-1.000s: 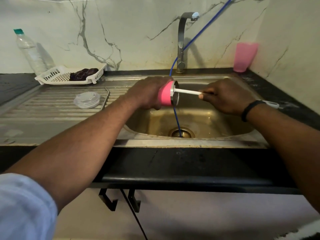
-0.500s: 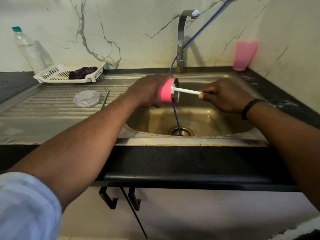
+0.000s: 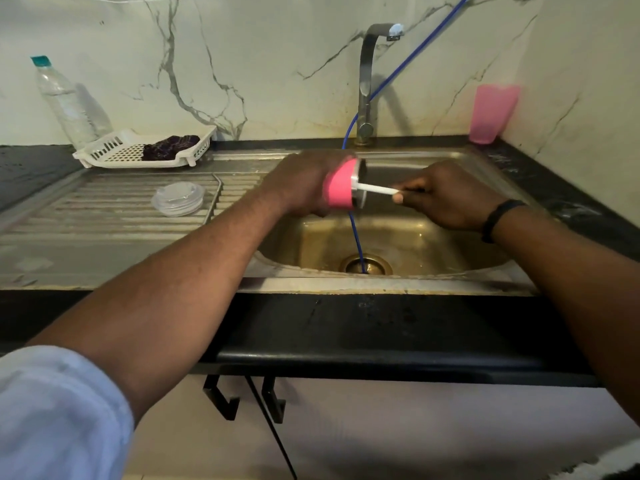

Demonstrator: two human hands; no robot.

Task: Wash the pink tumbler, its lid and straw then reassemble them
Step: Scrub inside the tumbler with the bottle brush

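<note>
Over on the far left of our grips, a clear bottle (image 3: 67, 105) with a teal cap stands by the white basket (image 3: 138, 152); no print on it is legible to us. Nearer, the clear lid (image 3: 178, 199) lies flat on the steel draining board, well left of our left hand (image 3: 301, 183), waiting its turn.

That left hand is wrapped closed around the pink tumbler (image 3: 341, 188), held on its side above the sink (image 3: 491, 174), mouth turned toward the right hand. The white straw (image 3: 377, 189) spans the gap between the two grips, one end inside the tumbler's mouth, the other pinched tight in our right hand (image 3: 446, 199).

To do this well, we judge: keep the tumbler steady, draw the straw out along its own line so it doesn't bend on the metal rim, and stay over the basin for drips.

Far right, a pink cup (image 3: 493, 114) stands plain on the counter (image 3: 554, 199). No brand or writing readable anywhere.
</note>
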